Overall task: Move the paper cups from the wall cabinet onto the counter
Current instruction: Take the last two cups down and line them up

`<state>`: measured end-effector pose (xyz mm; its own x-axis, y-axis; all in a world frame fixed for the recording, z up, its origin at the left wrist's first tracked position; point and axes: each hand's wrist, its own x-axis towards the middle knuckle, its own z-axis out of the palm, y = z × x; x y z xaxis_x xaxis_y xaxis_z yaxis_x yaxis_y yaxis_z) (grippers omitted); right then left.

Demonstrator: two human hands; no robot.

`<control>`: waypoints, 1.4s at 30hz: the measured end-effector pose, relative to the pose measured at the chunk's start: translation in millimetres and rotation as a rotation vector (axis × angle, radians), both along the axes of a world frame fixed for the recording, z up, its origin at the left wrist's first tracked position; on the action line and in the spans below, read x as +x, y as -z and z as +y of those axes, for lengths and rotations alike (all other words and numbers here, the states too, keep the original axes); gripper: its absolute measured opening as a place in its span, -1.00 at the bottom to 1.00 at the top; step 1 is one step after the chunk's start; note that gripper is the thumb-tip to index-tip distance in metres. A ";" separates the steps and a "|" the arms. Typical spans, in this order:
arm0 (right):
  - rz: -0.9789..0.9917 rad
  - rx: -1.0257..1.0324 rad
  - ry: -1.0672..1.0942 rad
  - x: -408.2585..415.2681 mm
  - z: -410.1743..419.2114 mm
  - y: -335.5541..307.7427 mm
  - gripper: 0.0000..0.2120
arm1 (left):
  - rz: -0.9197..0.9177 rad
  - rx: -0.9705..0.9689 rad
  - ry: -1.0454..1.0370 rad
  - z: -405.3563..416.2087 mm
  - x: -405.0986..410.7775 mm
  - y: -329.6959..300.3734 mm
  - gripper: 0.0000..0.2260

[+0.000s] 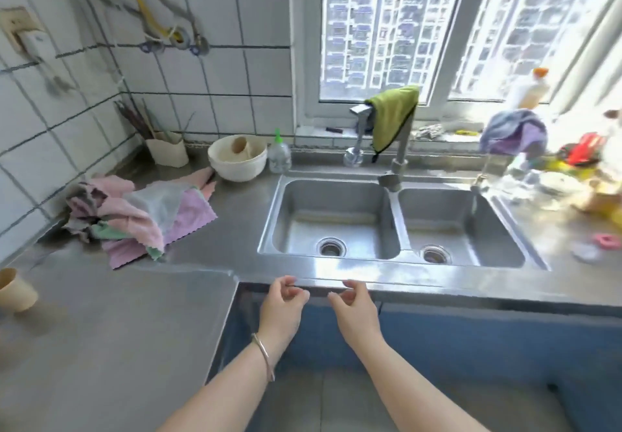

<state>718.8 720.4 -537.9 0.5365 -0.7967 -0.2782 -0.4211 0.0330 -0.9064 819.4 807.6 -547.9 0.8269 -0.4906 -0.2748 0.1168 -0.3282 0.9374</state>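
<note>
One tan paper cup [15,290] stands upright on the steel counter [117,324] at the far left edge of the view. Another tan cup [239,145] lies on its side inside a white bowl [237,159] near the back wall. My left hand [282,303] and my right hand [351,307] hover close together at the counter's front edge, just below the sink. Both hold nothing, fingers loosely curled and apart. A metal bangle circles my left wrist. The wall cabinet is out of view.
A double steel sink [397,223] with a tap [393,162] and a green cloth [393,115] draped on it sits ahead. A heap of coloured cloths [141,216] lies on the left. A chopstick holder [167,150], a small bottle [279,154] and clutter at right [552,169].
</note>
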 end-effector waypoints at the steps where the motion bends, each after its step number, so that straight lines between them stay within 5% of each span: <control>1: 0.000 -0.001 0.063 -26.8 -17.3 -3.5 -0.62 | -0.011 -0.005 0.073 -23.0 -21.8 -3.9 -0.77; 17: -0.005 -0.181 0.862 -437.3 -208.7 -101.3 -0.78 | 0.063 -0.228 0.895 -311.6 -399.7 -113.3 -0.77; 29: 0.003 -0.451 1.189 -566.9 -351.3 -199.9 -0.80 | 0.060 -0.420 1.290 -491.8 -566.8 -215.8 -0.82; 33: 0.030 -0.540 1.256 -599.3 -392.3 -238.4 -0.90 | -0.069 -0.505 1.340 -545.6 -606.3 -252.4 -0.83; 42: 0.102 -0.789 1.345 -681.6 -455.7 -318.4 -0.85 | 0.082 -0.657 1.435 -627.7 -687.8 -335.4 -0.83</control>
<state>37.2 264.7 -219.5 -0.6578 -0.6141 0.4361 -0.5324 -0.0305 -0.8459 131.6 179.8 -212.5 -0.4175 -0.8667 0.2731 0.1341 0.2385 0.9619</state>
